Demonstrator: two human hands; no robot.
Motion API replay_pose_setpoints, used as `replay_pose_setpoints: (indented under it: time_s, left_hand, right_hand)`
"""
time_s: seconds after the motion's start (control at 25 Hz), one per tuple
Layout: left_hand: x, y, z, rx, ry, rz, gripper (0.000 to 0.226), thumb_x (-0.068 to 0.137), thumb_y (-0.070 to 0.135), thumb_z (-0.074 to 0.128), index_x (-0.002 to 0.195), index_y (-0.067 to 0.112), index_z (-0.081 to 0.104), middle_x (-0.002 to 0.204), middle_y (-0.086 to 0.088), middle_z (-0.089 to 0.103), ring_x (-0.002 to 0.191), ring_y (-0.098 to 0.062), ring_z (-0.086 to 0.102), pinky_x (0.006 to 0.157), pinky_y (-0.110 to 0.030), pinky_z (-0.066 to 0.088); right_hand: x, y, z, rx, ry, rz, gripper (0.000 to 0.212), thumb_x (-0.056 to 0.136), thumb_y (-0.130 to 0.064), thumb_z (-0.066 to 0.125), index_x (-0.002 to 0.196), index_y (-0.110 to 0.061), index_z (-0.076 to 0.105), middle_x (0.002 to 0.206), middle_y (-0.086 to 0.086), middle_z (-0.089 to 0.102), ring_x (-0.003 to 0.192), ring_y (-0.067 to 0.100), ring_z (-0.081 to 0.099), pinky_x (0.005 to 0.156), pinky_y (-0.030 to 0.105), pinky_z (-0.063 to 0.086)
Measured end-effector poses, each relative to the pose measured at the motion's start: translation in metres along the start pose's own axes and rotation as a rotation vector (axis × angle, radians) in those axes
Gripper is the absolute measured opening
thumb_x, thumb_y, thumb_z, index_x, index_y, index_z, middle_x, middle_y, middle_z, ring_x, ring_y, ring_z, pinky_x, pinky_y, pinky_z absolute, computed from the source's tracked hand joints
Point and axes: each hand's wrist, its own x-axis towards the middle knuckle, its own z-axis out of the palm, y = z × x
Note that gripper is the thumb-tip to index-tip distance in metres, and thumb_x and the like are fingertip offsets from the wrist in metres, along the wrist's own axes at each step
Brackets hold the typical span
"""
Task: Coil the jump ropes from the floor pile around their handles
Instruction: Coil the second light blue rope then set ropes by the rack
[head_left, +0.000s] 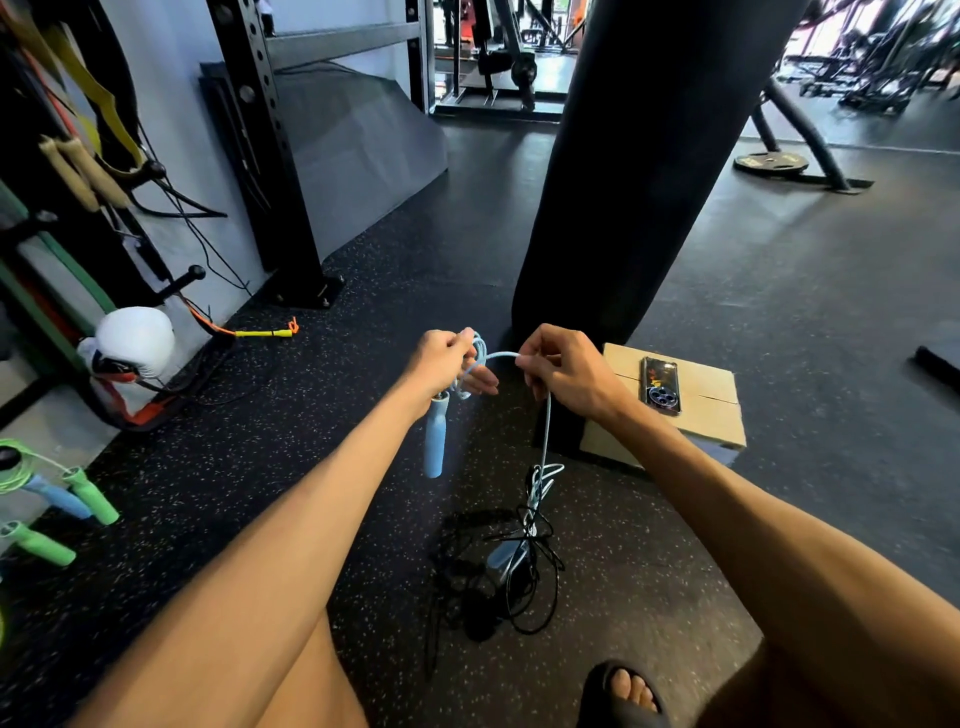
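Head view: my left hand (441, 364), centre frame, is curled round loops of the light blue rope (480, 349), with its blue handle (435, 441) hanging below my fist. My right hand (566, 374), just beside it, pinches the same cord, which drops to the floor pile (493, 587) of black ropes at lower centre. A second blue handle (501, 557) lies in it. Cardboard box (701, 415) with phone (661, 387) at right. Green-handled ropes (88, 493) at the left edge.

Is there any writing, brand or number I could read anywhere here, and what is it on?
No text here can be read.
Weight plate: pale markings, too blurred.
Phone on the cardboard box: coloured print, too small.
Boxing glove: any cuff print is blurred.
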Motion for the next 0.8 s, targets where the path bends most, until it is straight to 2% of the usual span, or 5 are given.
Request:
replay_pose_setpoints:
  time_s: [0.16, 0.32, 0.56, 0.68, 0.8]
  left_hand:
    - [-0.004, -0.004, 0.004, 0.057, -0.175, -0.040, 0.037, 0.104, 0.023, 0.042, 0.082, -0.003, 0.055, 0.057, -0.016, 0.067, 0.046, -0.023, 0.066, 0.047, -0.026, 0.053]
    - [-0.012, 0.002, 0.008, -0.087, -0.254, -0.063, 0.033, 0.101, 0.022, 0.048, 0.082, -0.002, 0.060, 0.056, -0.014, 0.064, 0.045, -0.019, 0.063, 0.049, -0.028, 0.055]
    - [-0.006, 0.004, 0.007, -0.287, -0.010, -0.080, 0.036, 0.104, 0.024, 0.042, 0.084, -0.003, 0.056, 0.057, -0.014, 0.067, 0.049, -0.023, 0.067, 0.050, -0.029, 0.056]
    - [-0.010, 0.009, 0.001, -0.342, -0.032, -0.063, 0.035, 0.104, 0.024, 0.041, 0.081, 0.001, 0.054, 0.059, -0.015, 0.067, 0.052, -0.025, 0.068, 0.054, -0.031, 0.058]
    - [-0.011, 0.008, 0.000, -0.223, -0.097, -0.036, 0.034, 0.102, 0.027, 0.046, 0.083, 0.002, 0.058, 0.059, -0.012, 0.064, 0.051, -0.023, 0.064, 0.054, -0.030, 0.055]
  right_hand:
    - [0.006, -0.002, 0.000, 0.048, 0.133, -0.044, 0.011, 0.095, -0.012, 0.060, 0.088, -0.003, 0.061, 0.070, 0.012, 0.066, 0.056, 0.019, 0.061, 0.058, 0.040, 0.053]
    - [0.007, 0.001, -0.002, 0.027, 0.211, -0.014, 0.011, 0.095, -0.015, 0.060, 0.087, -0.008, 0.062, 0.071, 0.007, 0.067, 0.057, 0.015, 0.063, 0.057, 0.037, 0.055]
    - [0.008, 0.008, 0.002, -0.058, 0.148, -0.002, 0.010, 0.092, -0.017, 0.063, 0.084, -0.012, 0.062, 0.073, 0.006, 0.067, 0.064, 0.024, 0.065, 0.063, 0.049, 0.056]
    - [0.005, 0.011, 0.006, -0.076, 0.117, 0.018, 0.010, 0.093, -0.018, 0.062, 0.085, -0.013, 0.061, 0.072, 0.004, 0.066, 0.063, 0.021, 0.064, 0.064, 0.049, 0.057]
    - [0.005, 0.010, 0.008, -0.080, 0.116, 0.010, 0.010, 0.094, -0.018, 0.062, 0.085, -0.013, 0.061, 0.073, 0.004, 0.066, 0.063, 0.020, 0.064, 0.064, 0.048, 0.057]
